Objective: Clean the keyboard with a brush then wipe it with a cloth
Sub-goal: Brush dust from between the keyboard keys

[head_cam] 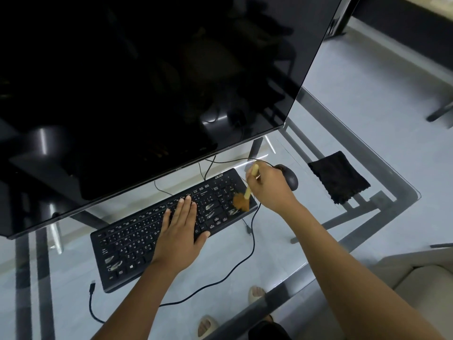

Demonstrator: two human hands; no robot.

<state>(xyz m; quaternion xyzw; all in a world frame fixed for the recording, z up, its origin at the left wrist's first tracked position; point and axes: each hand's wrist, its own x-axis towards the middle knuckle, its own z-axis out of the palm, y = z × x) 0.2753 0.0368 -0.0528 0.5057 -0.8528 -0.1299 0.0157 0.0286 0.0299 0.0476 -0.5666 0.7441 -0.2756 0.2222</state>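
Observation:
A black keyboard lies at a slant on a glass table. My left hand rests flat on its middle keys, fingers spread. My right hand grips a small brush with a pale wooden handle. Its brown bristles touch the number pad at the keyboard's right end. A black cloth lies flat on the glass to the right, apart from both hands.
A large dark monitor stands just behind the keyboard and overhangs its far edge. A black mouse sits behind my right hand. A loose USB cable curls along the table's front. Sandalled feet show through the glass.

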